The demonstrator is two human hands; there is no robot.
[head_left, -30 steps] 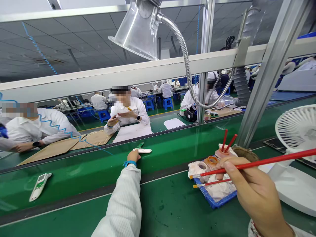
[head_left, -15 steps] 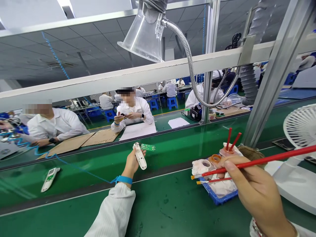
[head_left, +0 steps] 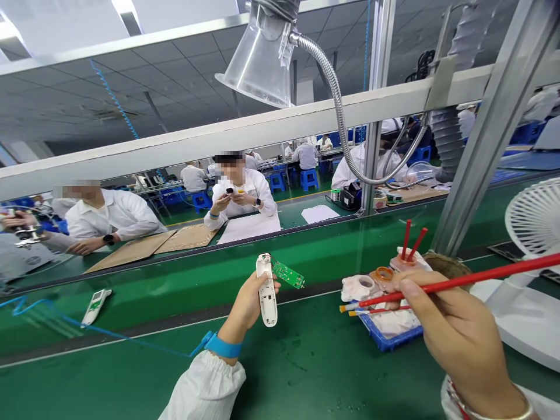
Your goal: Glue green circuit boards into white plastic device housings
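My left hand (head_left: 249, 300) is closed round a long white plastic housing (head_left: 267, 300), its hollow inner side facing me. A green circuit board (head_left: 289, 274) juts out to the right of the housing, joined near its top by what look like thin wires. In my right hand (head_left: 457, 332) is a red-handled brush (head_left: 485, 274), its bristles pointing left. A second thin red brush (head_left: 380, 311) lies just below it, partly hidden by my fingers; whether I hold it too I cannot tell. Behind that hand stands a blue tray (head_left: 389, 344) with white wadding and small jars (head_left: 363, 286).
Another white device with a board (head_left: 96, 307) lies at left on the green belt. Two red sticks (head_left: 413, 240) stand in a jar. A white fan (head_left: 534, 233) is at right. Overhead hangs a clear extraction hood (head_left: 262, 58). Co-workers (head_left: 242, 189) sit across the line.
My left hand has drawn the housing and board nearer and to the right, off the belt toward the bench. My right hand and the brush have barely moved.
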